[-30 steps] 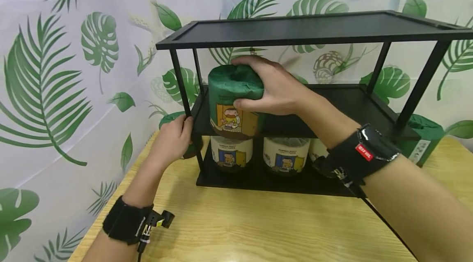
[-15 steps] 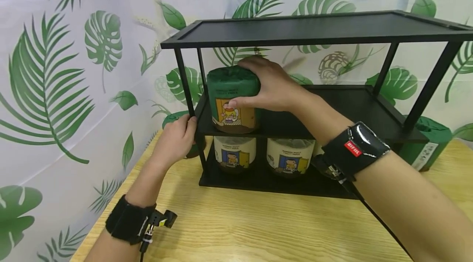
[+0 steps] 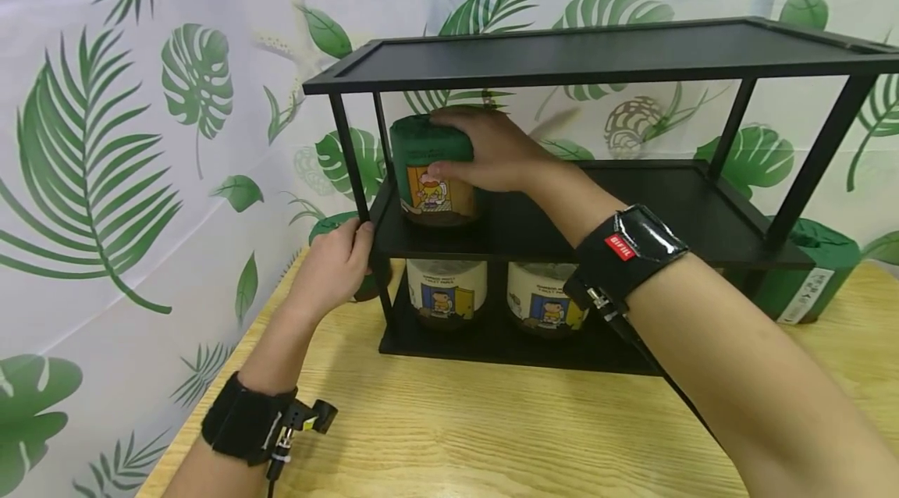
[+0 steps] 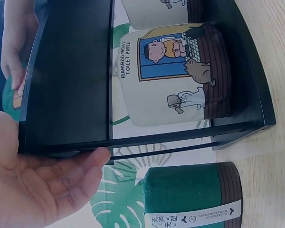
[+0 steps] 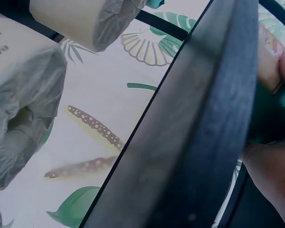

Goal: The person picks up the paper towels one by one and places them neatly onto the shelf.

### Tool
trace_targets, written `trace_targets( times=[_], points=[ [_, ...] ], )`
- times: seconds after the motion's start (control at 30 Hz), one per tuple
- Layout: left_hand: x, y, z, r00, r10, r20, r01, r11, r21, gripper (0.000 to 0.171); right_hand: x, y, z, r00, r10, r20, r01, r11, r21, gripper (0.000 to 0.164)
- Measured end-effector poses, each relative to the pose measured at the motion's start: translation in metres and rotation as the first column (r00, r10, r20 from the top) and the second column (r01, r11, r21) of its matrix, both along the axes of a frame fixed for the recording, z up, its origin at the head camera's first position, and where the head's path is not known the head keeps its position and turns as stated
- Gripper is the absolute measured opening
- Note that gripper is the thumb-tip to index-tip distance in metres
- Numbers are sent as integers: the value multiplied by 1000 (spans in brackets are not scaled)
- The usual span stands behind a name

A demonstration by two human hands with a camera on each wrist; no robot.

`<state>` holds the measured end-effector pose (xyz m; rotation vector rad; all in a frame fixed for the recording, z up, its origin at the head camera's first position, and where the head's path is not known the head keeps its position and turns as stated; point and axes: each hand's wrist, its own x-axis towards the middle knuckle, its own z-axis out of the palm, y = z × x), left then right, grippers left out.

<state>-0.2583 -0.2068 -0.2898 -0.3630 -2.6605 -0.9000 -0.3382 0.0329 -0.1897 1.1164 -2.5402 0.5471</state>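
Observation:
My right hand (image 3: 485, 147) grips a green-wrapped toilet paper roll (image 3: 449, 205) from its right side, thumb across the front and fingers over the top. The roll stands upright at the left of the middle tier of a black rack (image 3: 660, 186), behind the tier's front edge. In the right wrist view the tier's underside hides most of that roll. My left hand (image 3: 333, 260) holds the rack's left front corner at this tier, thumb by the post. The left wrist view shows its fingers (image 4: 80, 175) along the tier's outer side.
Cream-wrapped rolls (image 3: 445, 299) stand on the rack's bottom tier. One green roll (image 3: 330, 225) sits left of the rack, partly behind my left hand, and another green roll (image 3: 808, 272) to its right. The top board (image 3: 562, 57) overhangs my right hand. A leaf-print backdrop (image 3: 197, 248) rises behind.
My right hand has moved the green roll back and slightly left, from over the tier's front edge to farther in on the tier. The left hand keeps its place at the corner.

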Motion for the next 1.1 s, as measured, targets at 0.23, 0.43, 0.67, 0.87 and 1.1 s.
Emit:
trace_targets(
  times=[0.23, 0.43, 0.67, 0.87, 1.1],
  points=[
    [0, 1, 2, 1000, -5, 7, 5, 1000, -3, 45, -3, -2, -2, 1000, 14, -16, -14, 1000, 13, 63],
    [-4, -15, 11, 999, -28, 18, 28, 999, -18, 54, 17, 2, -3, 997, 63, -52, -61, 997, 45, 58],
    [-16, -46, 22, 996, 92, 13, -88, 981, -173, 40, 72, 9, -30, 893, 128, -431, -226, 956, -185, 30],
    [-40, -67, 2, 998, 8, 58, 14, 926, -377, 37, 108, -2, -76, 788, 239, -567, -421, 882, -213, 19],
    [-62, -79, -22, 997, 6, 71, 35, 828, -560, 55, 114, -32, -131, 916, 288, -278, -334, 933, -134, 21]
  ],
)
